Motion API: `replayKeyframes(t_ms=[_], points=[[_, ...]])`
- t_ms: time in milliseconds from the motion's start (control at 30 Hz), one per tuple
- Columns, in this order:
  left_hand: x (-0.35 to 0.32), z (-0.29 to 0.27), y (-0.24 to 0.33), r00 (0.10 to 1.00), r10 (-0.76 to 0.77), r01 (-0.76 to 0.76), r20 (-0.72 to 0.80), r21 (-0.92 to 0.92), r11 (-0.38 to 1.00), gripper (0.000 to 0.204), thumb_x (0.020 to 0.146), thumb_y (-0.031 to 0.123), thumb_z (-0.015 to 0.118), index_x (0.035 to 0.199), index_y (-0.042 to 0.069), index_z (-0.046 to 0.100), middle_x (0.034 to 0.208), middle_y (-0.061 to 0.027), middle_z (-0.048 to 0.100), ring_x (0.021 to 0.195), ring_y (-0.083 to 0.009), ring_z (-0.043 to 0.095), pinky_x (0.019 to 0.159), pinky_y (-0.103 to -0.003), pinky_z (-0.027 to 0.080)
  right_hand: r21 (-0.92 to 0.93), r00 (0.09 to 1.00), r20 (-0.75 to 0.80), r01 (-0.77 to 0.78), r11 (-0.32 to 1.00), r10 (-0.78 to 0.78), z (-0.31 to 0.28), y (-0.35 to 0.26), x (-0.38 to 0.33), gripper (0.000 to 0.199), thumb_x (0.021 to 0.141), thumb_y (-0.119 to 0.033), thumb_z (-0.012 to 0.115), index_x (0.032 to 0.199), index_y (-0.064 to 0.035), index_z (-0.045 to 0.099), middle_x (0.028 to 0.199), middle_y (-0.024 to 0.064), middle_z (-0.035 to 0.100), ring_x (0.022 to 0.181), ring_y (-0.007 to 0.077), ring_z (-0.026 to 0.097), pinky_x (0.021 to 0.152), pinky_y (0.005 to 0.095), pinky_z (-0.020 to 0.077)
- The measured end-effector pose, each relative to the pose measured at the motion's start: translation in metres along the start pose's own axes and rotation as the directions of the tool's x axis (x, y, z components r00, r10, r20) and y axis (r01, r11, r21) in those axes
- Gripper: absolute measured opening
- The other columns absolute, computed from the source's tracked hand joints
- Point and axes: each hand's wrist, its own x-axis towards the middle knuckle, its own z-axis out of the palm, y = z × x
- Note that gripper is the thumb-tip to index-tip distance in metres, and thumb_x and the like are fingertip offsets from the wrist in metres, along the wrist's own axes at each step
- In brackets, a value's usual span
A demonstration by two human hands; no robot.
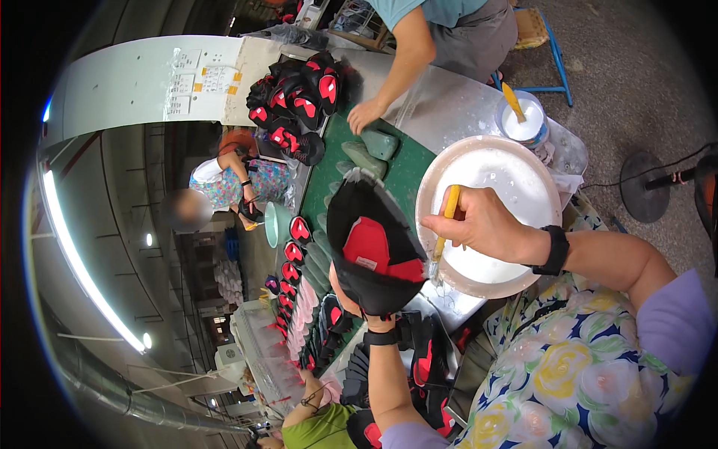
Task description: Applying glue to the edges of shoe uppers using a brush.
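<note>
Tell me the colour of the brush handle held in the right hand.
The brush handle is yellow; the head view shows it best, above the right hand's grip.

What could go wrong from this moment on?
White liquid might drip from the brush in the right hand onto the red lining, since the bristles appear right at the edge of the black shoe upper held in the left hand. The black wristband might get wet, as it overlaps the rim of the basin in this view.
</note>
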Motion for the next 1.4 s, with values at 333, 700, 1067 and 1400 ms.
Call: replayKeyframes(t_ms=[333, 700, 1067, 1400], points=[[0.044, -0.069, 0.023, 0.403, -0.221, -0.335, 0.888, 0.368, 0.867, 0.052, 0.082, 0.009, 0.073, 0.131, 0.001, 0.056, 0.130, -0.0128, 0.058, 0.121, -0.0241, 0.054, 0.104, -0.039, 0.043, -0.191, 0.681, 0.293, 0.729, 0.657, -0.670, -0.031, 0.000, 0.016, 0.021, 0.085, -0.020, 0.075, 0.089, -0.0052, 0.059, 0.084, 0.0082, 0.063, 0.076, 0.0251, 0.065, 0.064, 0.0330, 0.0511], [-0.008, -0.023, 0.033, 0.453, -0.188, -0.087, 0.871, 0.254, 0.963, 0.046, 0.085, 0.007, 0.070, 0.128, 0.001, 0.059, 0.129, -0.0125, 0.059, 0.119, -0.0222, 0.056, 0.102, -0.037, 0.045, -0.093, 0.276, 0.522, 0.959, 0.267, -0.807, 0.015, 0.008, 0.032, 0.020, 0.090, -0.022, 0.066, 0.087, -0.0054, 0.055, 0.084, 0.0056, 0.058, 0.079, 0.0244, 0.064, 0.066, 0.0336, 0.0546], [0.016, -0.027, 0.073, 0.552, -0.553, 0.552, 0.624, 0.224, 0.804, 0.037, 0.091, 0.003, 0.065, 0.127, 0.000, 0.059, 0.116, -0.0076, 0.066, 0.103, -0.0162, 0.064, 0.090, -0.031, 0.053, -0.411, 0.822, 0.517, 0.483, 0.773, -0.239, -0.025, 0.002, 0.020, 0.023, 0.091, -0.022, 0.060, 0.093, 0.0005, 0.056, 0.081, 0.0192, 0.064, 0.073, 0.0378, 0.064, 0.069, 0.0441, 0.0500], [0.055, -0.041, 0.048, 0.294, -0.761, 0.805, 0.578, 0.280, 0.523, 0.023, 0.094, 0.008, 0.064, 0.116, 0.001, 0.065, 0.096, -0.0015, 0.068, 0.087, -0.0102, 0.065, 0.077, -0.026, 0.053, -0.581, 0.865, 0.465, 0.457, 0.673, -0.186, -0.058, -0.003, 0.023, 0.021, 0.088, -0.019, 0.066, 0.086, -0.0009, 0.057, 0.084, 0.0158, 0.065, 0.074, 0.0327, 0.064, 0.069, 0.0385, 0.0496]])
